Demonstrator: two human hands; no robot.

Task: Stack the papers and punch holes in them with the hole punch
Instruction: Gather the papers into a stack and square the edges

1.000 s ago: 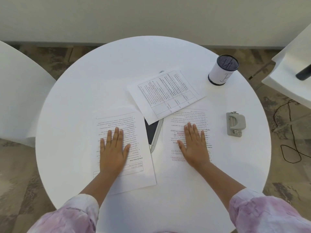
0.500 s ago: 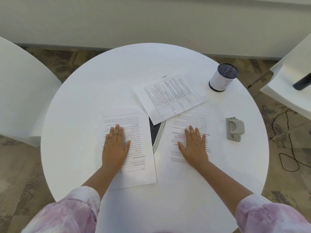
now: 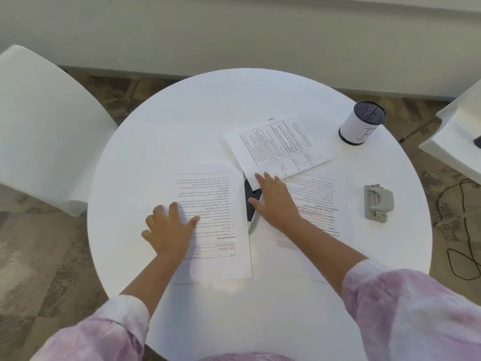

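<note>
Three printed sheets lie on the round white table. The left sheet is under my left hand, whose fingers curl at the sheet's left edge and lift it slightly. The right sheet lies under my right forearm. My right hand is spread flat, with its fingertips on the near corner of the far sheet, which has a table printed on it. The grey hole punch sits apart at the right of the table.
A dark tablet with a pale rim lies partly hidden between the sheets. A white mesh-topped pen cup stands at the back right. White chairs flank the table, and a black cable lies on the floor to the right.
My right hand has moved left and forward off the right sheet to the far sheet's corner. My left hand has shifted to the left sheet's edge and curled its fingers. The view has shifted.
</note>
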